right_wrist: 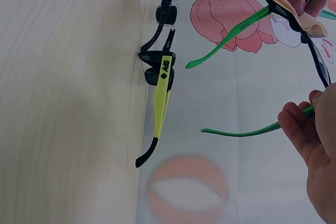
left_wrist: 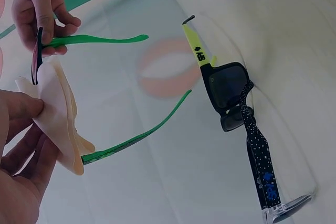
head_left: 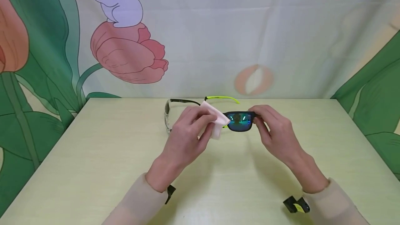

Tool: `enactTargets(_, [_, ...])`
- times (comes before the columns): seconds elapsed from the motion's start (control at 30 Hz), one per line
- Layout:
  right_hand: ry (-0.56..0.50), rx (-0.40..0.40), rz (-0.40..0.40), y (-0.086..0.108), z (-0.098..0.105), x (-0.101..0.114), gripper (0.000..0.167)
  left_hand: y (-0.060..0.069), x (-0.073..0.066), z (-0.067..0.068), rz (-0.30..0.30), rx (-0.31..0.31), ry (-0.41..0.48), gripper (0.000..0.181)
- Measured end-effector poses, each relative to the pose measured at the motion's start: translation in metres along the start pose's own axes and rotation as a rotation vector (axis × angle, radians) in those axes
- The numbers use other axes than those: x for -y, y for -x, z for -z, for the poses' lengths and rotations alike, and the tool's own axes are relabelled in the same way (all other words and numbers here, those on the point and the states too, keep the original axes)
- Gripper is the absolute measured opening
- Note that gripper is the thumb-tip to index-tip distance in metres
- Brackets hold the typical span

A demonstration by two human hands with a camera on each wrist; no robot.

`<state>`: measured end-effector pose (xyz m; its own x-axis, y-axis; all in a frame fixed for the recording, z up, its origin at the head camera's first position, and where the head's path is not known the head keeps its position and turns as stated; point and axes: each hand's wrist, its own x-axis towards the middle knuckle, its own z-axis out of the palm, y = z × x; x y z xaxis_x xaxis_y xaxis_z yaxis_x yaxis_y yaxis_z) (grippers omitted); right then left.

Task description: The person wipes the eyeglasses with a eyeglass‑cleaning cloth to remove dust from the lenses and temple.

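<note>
Holds the mirrored sunglasses [head_left: 240,122] up off the worktop [head_left: 125,169], between both hands, lenses facing back toward the head camera, green arms unfolded and pointing away. With the right hand [head_left: 279,133], pinches the black frame at its outer corner, fingers and thumb closed on it by the hinge. With the left hand [head_left: 187,136], pinches a pale pink cloth [head_left: 216,132], folded over the other lens and hiding most of it. Cannot tell the exact grip on the frame beneath that fold. Lying farther back on the worktop: yellow-armed sunglasses [right_wrist: 162,84] and, to the left, clear-framed sunglasses [right_wrist: 166,15].

Looks light and fairly stiff in front, probably plastic, with slim arms likely to flex and hinges likely to strain under a twist. Judging by the gloss, likely slick on the lenses and easy to smear or scratch. Best held by the rim corners or the bridge, not by lens faces or arm tips. As for the cloth: seemingly thin, limp, nearly weightless, best pinched in a fold.
</note>
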<state>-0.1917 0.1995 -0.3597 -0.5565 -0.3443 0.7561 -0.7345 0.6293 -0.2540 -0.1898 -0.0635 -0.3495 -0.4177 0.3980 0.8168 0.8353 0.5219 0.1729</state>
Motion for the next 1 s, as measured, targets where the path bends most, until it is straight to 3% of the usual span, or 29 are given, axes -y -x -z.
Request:
enactTargets(0.5, [0.033,0.008,-0.048,0.002,0.003,-0.003,0.032,0.001,0.012,0.0,0.059,-0.009,-0.026,0.02])
enactTargets(1.0, [0.01,-0.005,-0.047,0.003,0.003,-0.004,0.031,0.003,0.015,0.0,0.119,0.036,-0.08,0.019])
